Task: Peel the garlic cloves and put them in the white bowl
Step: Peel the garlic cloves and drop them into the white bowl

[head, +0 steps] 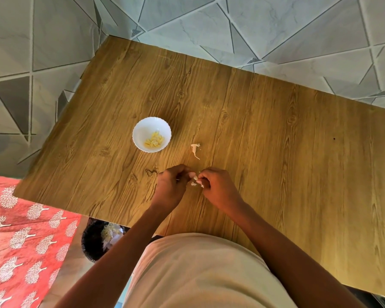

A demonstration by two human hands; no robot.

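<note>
**Peeling in progress, clove held over table**

1 clove (195,178) is pinched between left hand (172,185) and right hand (216,185), above the table (276,130); skin looks partly off. Bowl (140,130), far-left of the hands, already holds peeled cloves. Loose skin (195,148) lies between. Next, by judgement: remaining skin stripped, clove carried to bowl.

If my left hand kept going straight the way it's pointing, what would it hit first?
Your left hand points up and right, so it likely first meets the garlic clove, then your right hand. Depth is unclear.

Wood-grain table (253,121), glossy white bowl (142,130)
</note>
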